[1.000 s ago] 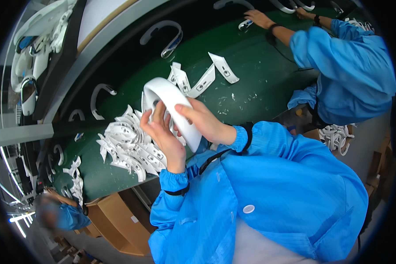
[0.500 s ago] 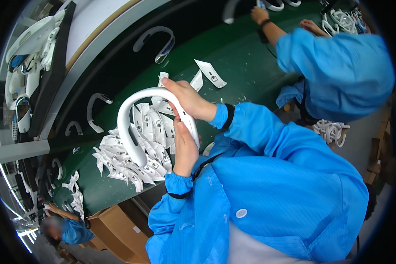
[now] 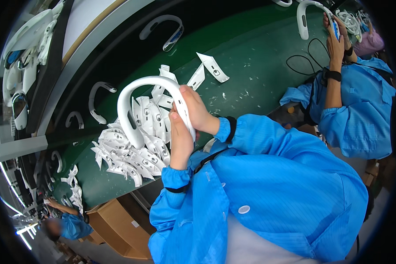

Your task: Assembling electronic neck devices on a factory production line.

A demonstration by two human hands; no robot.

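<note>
A glossy white C-shaped neckband (image 3: 128, 101) is held up over the green work surface (image 3: 246, 79). My left hand (image 3: 180, 136) is closed around its near arm from the left and below. From the other side, my right hand (image 3: 199, 112) grips that same arm, the two hands meeting on it. The other arm of the neckband hangs free, its rounded tip over a heap of white curved pieces (image 3: 123, 154) with small dark printed marks. My fingertips are partly hidden behind the neckband.
More white pieces (image 3: 213, 68) lie beyond my hands. Further neckbands (image 3: 169, 20) stand along the dark far side. At the right, a co-worker in blue (image 3: 356, 114) handles another neckband (image 3: 302, 22), near a black cable (image 3: 310, 57). An open cardboard box (image 3: 119, 226) stands below the left edge.
My right hand has slid down the neckband's arm toward my left hand. The neckband has turned slightly and its free tip is higher. The co-worker at right has shifted, bringing another neckband into view.
</note>
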